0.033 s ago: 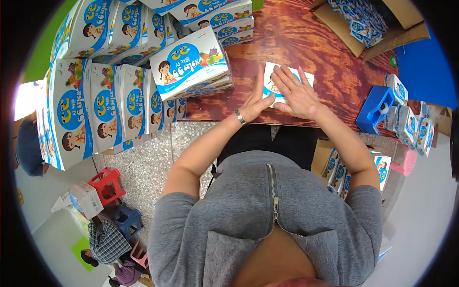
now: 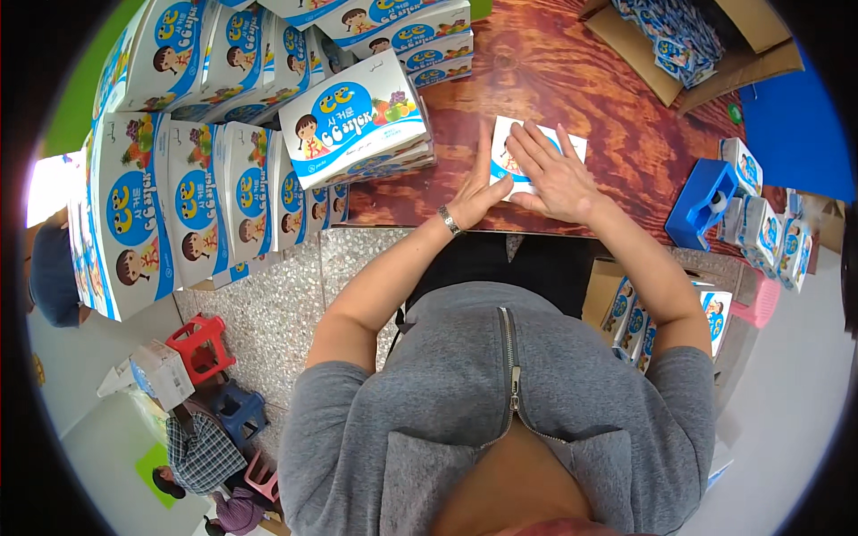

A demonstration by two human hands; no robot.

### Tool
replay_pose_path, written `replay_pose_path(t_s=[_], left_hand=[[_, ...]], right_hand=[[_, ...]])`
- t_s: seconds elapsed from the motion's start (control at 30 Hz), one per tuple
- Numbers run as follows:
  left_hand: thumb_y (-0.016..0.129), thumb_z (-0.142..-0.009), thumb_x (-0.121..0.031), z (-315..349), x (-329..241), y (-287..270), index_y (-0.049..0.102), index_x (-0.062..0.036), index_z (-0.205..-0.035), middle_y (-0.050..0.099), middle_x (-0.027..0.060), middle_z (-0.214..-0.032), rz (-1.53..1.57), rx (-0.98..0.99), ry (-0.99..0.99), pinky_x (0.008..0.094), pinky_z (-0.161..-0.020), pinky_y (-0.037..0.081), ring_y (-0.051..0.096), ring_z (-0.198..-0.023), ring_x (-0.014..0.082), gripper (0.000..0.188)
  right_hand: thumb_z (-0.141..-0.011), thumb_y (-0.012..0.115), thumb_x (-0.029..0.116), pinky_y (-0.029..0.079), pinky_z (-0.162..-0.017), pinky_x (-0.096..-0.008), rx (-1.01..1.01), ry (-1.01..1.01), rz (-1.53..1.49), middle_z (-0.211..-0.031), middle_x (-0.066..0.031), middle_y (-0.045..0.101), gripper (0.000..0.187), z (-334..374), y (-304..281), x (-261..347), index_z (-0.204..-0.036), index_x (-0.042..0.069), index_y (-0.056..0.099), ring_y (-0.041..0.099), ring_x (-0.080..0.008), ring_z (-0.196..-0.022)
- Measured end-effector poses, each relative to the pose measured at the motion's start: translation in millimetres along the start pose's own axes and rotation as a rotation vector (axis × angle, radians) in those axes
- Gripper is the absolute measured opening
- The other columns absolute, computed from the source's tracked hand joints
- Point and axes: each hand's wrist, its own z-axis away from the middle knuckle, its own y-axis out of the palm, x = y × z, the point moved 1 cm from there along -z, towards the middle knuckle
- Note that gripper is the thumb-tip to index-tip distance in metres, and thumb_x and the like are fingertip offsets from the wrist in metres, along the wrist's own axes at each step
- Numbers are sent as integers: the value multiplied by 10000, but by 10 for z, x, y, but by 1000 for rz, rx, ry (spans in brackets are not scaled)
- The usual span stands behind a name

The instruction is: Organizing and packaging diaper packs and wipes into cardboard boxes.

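Observation:
On the wood-patterned table [image 2: 572, 80] right in front of me lies a small white carton [image 2: 503, 129] with a blue and cartoon print. My right hand [image 2: 559, 179] rests flat over its top, fingers stretched toward the far side and covering most of the print. Along the carton's left side runs my left hand [image 2: 478, 192], fingers straight, the thumb lying at the near left corner. Neither hand is closed round the carton.
Stacked printed cartons [image 2: 357, 116] fill the table's left side. An open cardboard box [image 2: 760, 67] of small sachets stands far right. A blue tape dispenser [image 2: 702, 205] sits at the right edge beside wrapped packs [image 2: 760, 223]. Stools [image 2: 201, 348] and other people [image 2: 206, 451] are lower left.

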Motion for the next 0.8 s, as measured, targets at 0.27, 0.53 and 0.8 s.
replay_pose_path(t_s=[0.27, 0.53, 0.8], left_hand=[[702, -777, -615, -88, -142, -316, 424, -49, -1463, 309, 261, -1549, -617, 323, -98, 527, -1187, 186, 225, -1435, 475, 932], [708, -773, -619, -189, 464, -279, 255, -107, -1553, 191, 229, -1602, -1054, 213, 482, 641, -1156, 182, 116, -1460, 528, 1038], [852, -617, -498, -222, 431, -438, 247, -26, -1537, 319, 232, -1531, -1103, 251, 615, 606, -1166, 232, 168, -1440, 543, 1198]], right_hand=[[-869, 630, 438, 203, -1194, -535, 11, -46, -127, -1568, -215, 315, 757, -141, 97, 35, -1467, 33, 402, 273, -373, -1471], [-911, 592, 435, 89, -1193, -585, -36, -81, 193, -1602, -238, 207, 847, 91, 217, -14, -1521, -38, 243, 115, -386, -1514], [-804, 672, 149, 73, -1192, -594, 83, -79, 124, -1597, -284, 168, 912, 53, 45, 94, -1533, -67, 169, 96, -407, -1514]])
